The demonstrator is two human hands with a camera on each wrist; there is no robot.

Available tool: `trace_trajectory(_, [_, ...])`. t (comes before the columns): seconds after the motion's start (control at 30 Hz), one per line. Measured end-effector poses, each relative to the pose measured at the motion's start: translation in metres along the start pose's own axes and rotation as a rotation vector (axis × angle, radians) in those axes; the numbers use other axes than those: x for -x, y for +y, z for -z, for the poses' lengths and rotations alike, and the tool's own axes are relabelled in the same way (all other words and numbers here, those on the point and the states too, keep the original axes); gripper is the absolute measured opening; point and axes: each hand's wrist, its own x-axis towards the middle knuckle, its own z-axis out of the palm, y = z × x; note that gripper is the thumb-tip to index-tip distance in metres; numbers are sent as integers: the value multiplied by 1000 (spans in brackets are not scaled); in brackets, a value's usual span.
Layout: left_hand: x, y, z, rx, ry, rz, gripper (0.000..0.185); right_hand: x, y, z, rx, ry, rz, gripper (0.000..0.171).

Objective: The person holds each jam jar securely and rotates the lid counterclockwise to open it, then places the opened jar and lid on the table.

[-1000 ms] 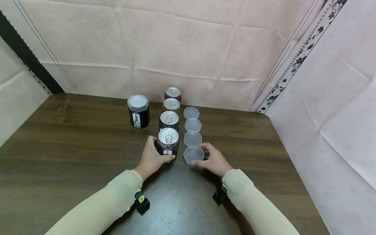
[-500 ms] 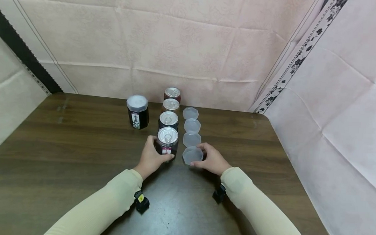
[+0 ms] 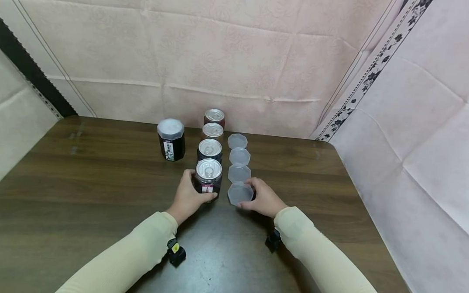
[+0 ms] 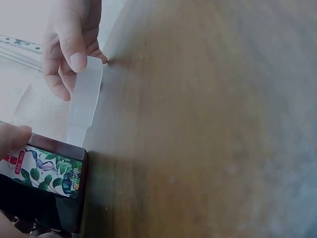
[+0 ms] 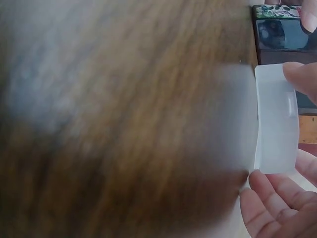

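My left hand (image 3: 189, 198) grips the dark octagonal jar (image 3: 208, 169) nearest me, its thumb across the front. The jar stands upright and has a silver pull-tab top; its leafy label (image 4: 47, 171) shows in the left wrist view. To its right, my right hand (image 3: 264, 199) pinches the rim of a translucent octagonal plastic lid (image 3: 240, 193) between thumb and fingers. That lid sits at or very close to the tabletop, in front of another clear lid (image 3: 239, 173). In the right wrist view the pinched lid (image 5: 277, 119) appears edge-on.
Behind the gripped jar, several more pull-tab jars (image 3: 209, 148) form a row going back. Further clear lids (image 3: 239, 156) line up beside them. Apart to the left stands a dark jar with a frosted lid (image 3: 170, 139). A pale cloth wall (image 3: 238, 55) closes off the table's (image 3: 99, 193) far edge.
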Motion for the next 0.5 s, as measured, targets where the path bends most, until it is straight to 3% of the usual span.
trace_trajectory(0.5, [1,1,1,-58,0,-14,85,0,-2,0,6,-22,1,65])
